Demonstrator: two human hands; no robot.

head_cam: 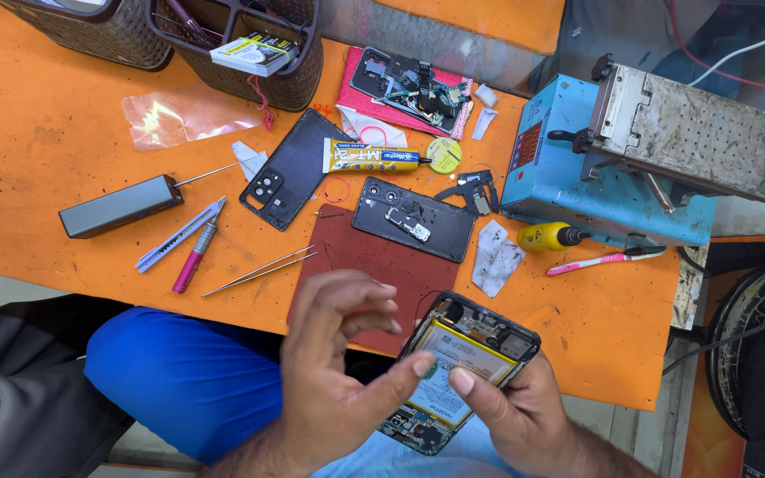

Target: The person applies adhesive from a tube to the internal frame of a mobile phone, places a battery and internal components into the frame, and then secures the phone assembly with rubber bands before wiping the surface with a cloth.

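Below the front edge of the orange table [64,142] we find an opened phone [462,372], back cover off, battery and boards exposed, held over our lap. Our right hand [524,416] cradles it from beneath, fingers closed around its edge and thumb lying on the battery. Our left hand [338,372] holds nothing: its thumb tip presses the battery face while the other fingers are curled loosely above (apart from the phone).

Disassembly looks well advanced: a black back cover [289,173] and a second opened black phone body [413,219] lie on the table beside a dark red mat [374,261]. Tweezers [260,270], a glue tube [372,157] and a yellow-handled screwdriver [552,236] lie unused. We judge the battery not yet lifted out, and reassembly remains.
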